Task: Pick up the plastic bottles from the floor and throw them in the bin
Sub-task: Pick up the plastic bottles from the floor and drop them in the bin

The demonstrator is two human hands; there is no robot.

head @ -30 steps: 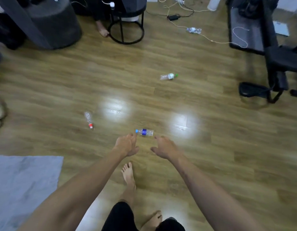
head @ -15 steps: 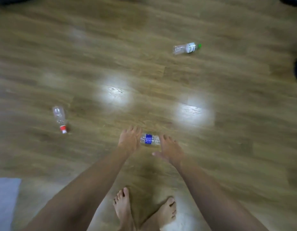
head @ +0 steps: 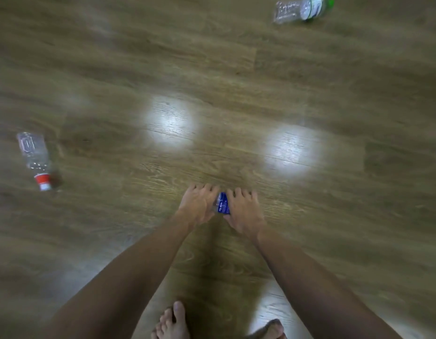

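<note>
A small clear bottle with a blue label lies on the wooden floor, pressed between my two hands. My left hand covers its left end and my right hand covers its right end, so only the label shows. A clear bottle with a red cap lies at the far left. Another clear bottle with a green cap lies at the top right. No bin is in view.
My two bare feet stand on the wooden floor just below my arms. Two bright light reflections mark the boards ahead of my hands.
I have bent lower and the view has closed in on the floor. Both hands moved together from beside the blue-label bottle to clasp it at each end.
</note>
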